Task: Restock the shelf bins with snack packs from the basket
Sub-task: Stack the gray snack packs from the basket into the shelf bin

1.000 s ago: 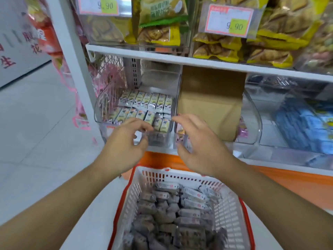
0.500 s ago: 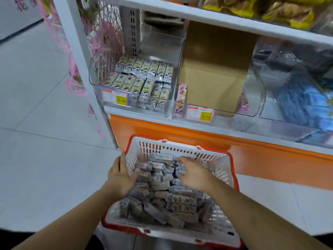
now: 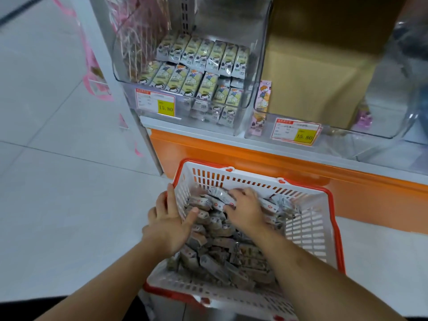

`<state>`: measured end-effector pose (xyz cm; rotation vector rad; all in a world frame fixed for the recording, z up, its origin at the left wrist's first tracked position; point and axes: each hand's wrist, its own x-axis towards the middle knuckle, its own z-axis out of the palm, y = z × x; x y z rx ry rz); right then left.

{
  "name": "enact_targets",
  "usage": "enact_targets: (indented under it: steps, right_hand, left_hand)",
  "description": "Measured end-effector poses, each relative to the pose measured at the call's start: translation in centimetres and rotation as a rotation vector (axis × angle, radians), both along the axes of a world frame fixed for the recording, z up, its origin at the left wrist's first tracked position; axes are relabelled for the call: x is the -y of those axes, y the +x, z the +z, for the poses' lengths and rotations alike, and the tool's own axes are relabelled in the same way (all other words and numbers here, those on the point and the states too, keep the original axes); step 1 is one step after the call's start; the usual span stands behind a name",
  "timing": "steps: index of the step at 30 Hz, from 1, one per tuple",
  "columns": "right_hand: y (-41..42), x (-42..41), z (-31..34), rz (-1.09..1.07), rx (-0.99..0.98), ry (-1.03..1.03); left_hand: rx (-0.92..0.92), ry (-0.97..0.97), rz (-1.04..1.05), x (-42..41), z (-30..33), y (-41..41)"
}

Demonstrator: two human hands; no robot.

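At about eight o'clock in the view, the left hand (image 3: 170, 224) lies spread with straight fingers over the near-left side of the white, red-rimmed basket (image 3: 308, 230), its thumb touching the heap of snack packs (image 3: 220, 249) that fills it. Just right of it, near six o'clock, the right hand (image 3: 246, 210) curls its fingers round a pack at the top of the heap. Up at twelve o'clock the clear shelf bin (image 3: 185, 72) holds rows of yellow packs behind a price tag (image 3: 155, 104) reading 15.80.

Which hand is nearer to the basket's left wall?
Left. The left hand lies against the basket at that wall, fingers over its rim. The right hand is further in, on the snack packs near the middle.
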<state>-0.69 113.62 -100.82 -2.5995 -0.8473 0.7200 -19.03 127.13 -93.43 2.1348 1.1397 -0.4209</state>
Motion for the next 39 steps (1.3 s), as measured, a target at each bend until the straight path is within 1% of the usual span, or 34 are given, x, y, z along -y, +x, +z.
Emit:
enact_targets:
  steps: [2,5,8,10,13,14,15,16,18,19,21,23,25,27,29,31,32,33,35,36,39]
  right_hand:
    - [-0.2,0.2,-0.4,-0.076,-0.011,0.066]
    - [-0.4,0.7,0.1,-0.145,-0.121,0.116]
    - [-0.7,1.3,1.7,-0.126,-0.218,0.11]
    - [-1.1,1.7,4.0,-0.092,-0.252,0.12]
    - [-1.1,2.0,9.7,0.016,-0.197,0.165]
    - [-0.9,1.9,11.9,0.065,-0.175,0.191]
    - [-0.8,1.9,14.0,0.12,-0.155,0.218]
    - [-0.6,2.0,16.3,0.174,-0.131,0.237]
    - [-0.3,1.8,20.0,0.282,-0.073,0.244]
    - [-0.3,1.8,21.9,0.325,-0.038,0.238]
    - [-0.5,2.0,25.2,0.384,0.014,0.251]
    - [-0.7,2.5,27.7,0.435,0.067,0.314]
    - [-0.9,3.1,29.2,0.466,0.127,0.365]
    - [-0.9,3.3,29.9,0.401,0.18,0.425]
    - [-1.0,2.8,30.4,0.183,0.113,0.513]
    - [-1.0,2.2,30.8,-0.071,-0.042,0.595]
    - [-0.9,2.0,30.9,-0.157,-0.157,0.614]
    - [-0.7,1.8,31.0,-0.205,-0.288,0.632]
    - [-0.4,1.7,31.3,-0.212,-0.507,0.682]
    - [-0.3,1.7,31.4,-0.196,-0.545,0.703]
    - [0.2,1.4,31.4,-0.18,-0.554,0.727]
  left_hand:
    - [-0.012,0.008,0.006,0.0,0.1,0.0]
    - [-0.028,-0.002,0.003,-0.1,0.2,0.0]
    - [-0.044,-0.015,0.002,-0.2,0.5,0.0]
    - [-0.068,-0.031,0.006,-0.2,1.2,0.0]
    - [-0.116,-0.016,0.055,-0.4,3.5,0.9]
    - [-0.088,-0.008,0.083,-0.7,4.8,1.4]
    - [-0.017,-0.031,0.105,-1.0,6.5,2.1]
    - [0.092,-0.085,0.12,-1.4,8.9,2.9]
    - [0.292,-0.288,0.172,-2.0,13.8,3.8]
    - [0.347,-0.386,0.164,-1.9,16.2,4.0]
    - [0.374,-0.478,0.017,-1.4,20.1,3.7]
    - [0.386,-0.568,-0.096,-0.6,22.0,3.1]
    - [0.453,-0.657,-0.061,0.0,22.6,2.7]
    - [0.579,-0.663,0.036,0.3,22.8,2.7]
    - [0.694,-0.656,0.108,0.7,23.2,3.0]
    - [0.763,-0.631,0.115,1.0,23.4,3.4]
    - [0.787,-0.625,0.108,1.2,23.4,3.5]
    - [0.805,-0.615,0.092,1.3,23.3,3.6]
    - [0.81,-0.537,0.013,1.2,23.4,3.8]
    - [0.8,-0.473,-0.045,1.1,23.4,3.9]
    - [0.786,-0.342,-0.198,0.4,23.7,4.2]
